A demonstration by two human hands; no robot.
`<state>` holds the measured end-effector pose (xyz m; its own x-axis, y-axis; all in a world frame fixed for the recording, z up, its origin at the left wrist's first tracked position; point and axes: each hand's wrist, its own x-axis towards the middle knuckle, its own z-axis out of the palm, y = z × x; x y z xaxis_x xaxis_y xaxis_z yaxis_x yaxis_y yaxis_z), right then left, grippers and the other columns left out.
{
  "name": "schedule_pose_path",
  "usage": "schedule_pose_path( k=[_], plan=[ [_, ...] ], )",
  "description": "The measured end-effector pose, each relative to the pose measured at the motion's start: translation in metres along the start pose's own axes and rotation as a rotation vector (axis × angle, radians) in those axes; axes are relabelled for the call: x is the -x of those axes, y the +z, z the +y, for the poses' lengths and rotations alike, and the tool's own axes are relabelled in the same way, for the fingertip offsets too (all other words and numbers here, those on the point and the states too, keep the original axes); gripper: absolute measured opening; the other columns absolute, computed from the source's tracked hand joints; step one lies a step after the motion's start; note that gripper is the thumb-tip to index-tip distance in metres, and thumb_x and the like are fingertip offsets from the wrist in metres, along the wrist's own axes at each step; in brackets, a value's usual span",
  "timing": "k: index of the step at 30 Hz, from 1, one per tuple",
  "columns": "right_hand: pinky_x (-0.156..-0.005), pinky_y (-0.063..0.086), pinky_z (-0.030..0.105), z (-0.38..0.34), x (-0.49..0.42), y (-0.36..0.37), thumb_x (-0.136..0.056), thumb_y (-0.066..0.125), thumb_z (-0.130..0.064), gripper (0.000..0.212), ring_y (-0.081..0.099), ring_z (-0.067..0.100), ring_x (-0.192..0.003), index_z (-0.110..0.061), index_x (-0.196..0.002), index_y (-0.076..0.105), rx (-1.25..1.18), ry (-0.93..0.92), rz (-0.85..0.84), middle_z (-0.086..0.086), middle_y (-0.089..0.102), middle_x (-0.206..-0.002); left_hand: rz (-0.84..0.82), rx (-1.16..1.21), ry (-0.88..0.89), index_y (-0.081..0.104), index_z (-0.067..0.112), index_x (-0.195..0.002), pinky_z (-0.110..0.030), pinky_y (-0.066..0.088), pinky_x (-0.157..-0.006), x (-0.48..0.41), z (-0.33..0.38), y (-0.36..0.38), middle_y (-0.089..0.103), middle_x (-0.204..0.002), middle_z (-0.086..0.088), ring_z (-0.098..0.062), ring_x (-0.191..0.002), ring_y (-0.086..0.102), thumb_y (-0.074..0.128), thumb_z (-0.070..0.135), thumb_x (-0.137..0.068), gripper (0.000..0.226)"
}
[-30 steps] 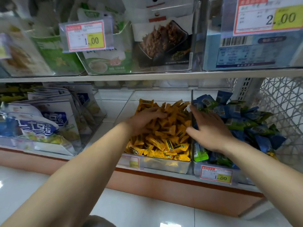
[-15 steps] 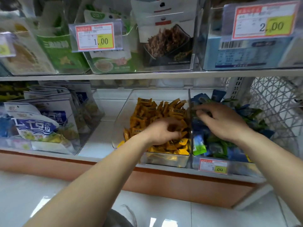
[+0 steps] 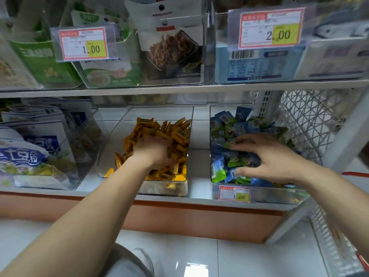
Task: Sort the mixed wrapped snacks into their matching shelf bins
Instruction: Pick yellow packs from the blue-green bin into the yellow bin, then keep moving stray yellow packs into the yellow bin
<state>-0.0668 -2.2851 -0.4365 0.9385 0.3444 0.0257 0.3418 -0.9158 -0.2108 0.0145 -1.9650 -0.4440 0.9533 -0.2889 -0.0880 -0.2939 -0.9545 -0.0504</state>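
A clear bin (image 3: 163, 189) on the lower shelf holds a pile of yellow wrapped snacks (image 3: 157, 128). My left hand (image 3: 154, 151) is pushed down into that pile; its fingers are buried among the wrappers, so its grip is hidden. To the right stands a second clear bin (image 3: 279, 194) of mixed blue and green wrapped snacks (image 3: 229, 128). My right hand (image 3: 267, 156) lies flat on top of them, fingers spread, thumb toward the bin's front.
A price tag (image 3: 234, 193) hangs on the right bin's front. Large blue-and-white bags (image 3: 30, 148) fill a bin at the left. The upper shelf (image 3: 179, 88) carries bins of boxed goods. A white wire mesh panel (image 3: 305, 120) closes the right side.
My left hand drew back from the far part of the yellow pile toward its middle. My right hand moved right, from the divider onto the blue and green snacks. A gap now shows between the bins.
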Motion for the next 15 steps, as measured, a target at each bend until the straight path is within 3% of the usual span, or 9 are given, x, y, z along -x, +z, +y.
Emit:
schedule_pose_path(
  k=[2, 4, 8, 10, 13, 15],
  plan=[
    [-0.118, 0.024, 0.047, 0.004, -0.001, 0.008, -0.074, 0.044, -0.085, 0.074, 0.012, 0.018, -0.145, -0.061, -0.143, 0.029, 0.028, 0.0, -0.138, -0.018, 0.015, -0.159, 0.144, 0.249, -0.001, 0.058, 0.031, -0.131, -0.034, 0.053, -0.083, 0.012, 0.017, -0.01, 0.065, -0.126, -0.001, -0.022, -0.105, 0.062, 0.06, 0.043, -0.088, 0.045],
    [-0.118, 0.023, 0.05, 0.009, -0.001, 0.016, -0.078, 0.047, -0.081, 0.075, 0.001, 0.016, -0.146, -0.062, -0.145, 0.02, 0.066, -0.006, -0.16, -0.023, 0.003, -0.159, 0.292, 0.444, 0.036, 0.056, 0.028, -0.134, -0.033, 0.052, -0.089, 0.026, 0.04, -0.015, 0.066, -0.127, -0.003, -0.021, -0.109, 0.063, 0.058, 0.033, -0.09, 0.044],
    [-0.117, 0.025, 0.056, 0.009, -0.008, 0.031, -0.081, 0.045, -0.08, 0.077, -0.002, 0.023, -0.148, -0.055, -0.149, 0.02, 0.091, -0.004, -0.063, -0.019, -0.003, -0.161, 0.384, 0.462, 0.056, 0.044, 0.031, -0.141, -0.037, 0.047, -0.097, 0.042, 0.078, -0.004, 0.056, -0.136, -0.004, -0.025, -0.121, 0.056, 0.059, 0.056, -0.086, 0.062],
    [-0.117, 0.026, 0.054, 0.006, -0.017, 0.035, -0.08, 0.047, -0.08, 0.077, 0.004, 0.026, -0.148, -0.053, -0.148, 0.025, 0.06, 0.01, -0.032, -0.016, 0.003, -0.161, 0.381, 0.408, 0.024, 0.039, 0.03, -0.143, -0.037, 0.047, -0.097, 0.041, 0.084, 0.003, 0.048, -0.141, -0.005, -0.026, -0.123, 0.053, 0.064, 0.067, -0.077, 0.08],
    [-0.105, 0.039, 0.047, 0.011, -0.034, 0.032, -0.079, 0.05, -0.078, 0.07, 0.027, 0.028, -0.14, -0.047, -0.141, 0.042, 0.097, 0.011, 0.069, -0.007, 0.024, -0.154, 0.324, 0.49, -0.034, 0.031, 0.028, -0.147, -0.037, 0.045, -0.103, 0.036, 0.084, 0.007, 0.031, -0.149, -0.006, -0.03, -0.129, 0.048, 0.071, 0.073, -0.065, 0.102],
    [-0.095, 0.044, 0.042, 0.017, -0.044, 0.028, -0.082, 0.049, -0.075, 0.063, 0.038, 0.03, -0.131, -0.04, -0.134, 0.049, 0.116, 0.017, 0.142, -0.006, 0.035, -0.148, 0.308, 0.487, -0.039, 0.028, 0.027, -0.149, -0.038, 0.047, -0.101, 0.034, 0.084, 0.008, 0.034, -0.148, -0.009, -0.032, -0.127, 0.05, 0.066, 0.077, -0.062, 0.107]
  ],
)
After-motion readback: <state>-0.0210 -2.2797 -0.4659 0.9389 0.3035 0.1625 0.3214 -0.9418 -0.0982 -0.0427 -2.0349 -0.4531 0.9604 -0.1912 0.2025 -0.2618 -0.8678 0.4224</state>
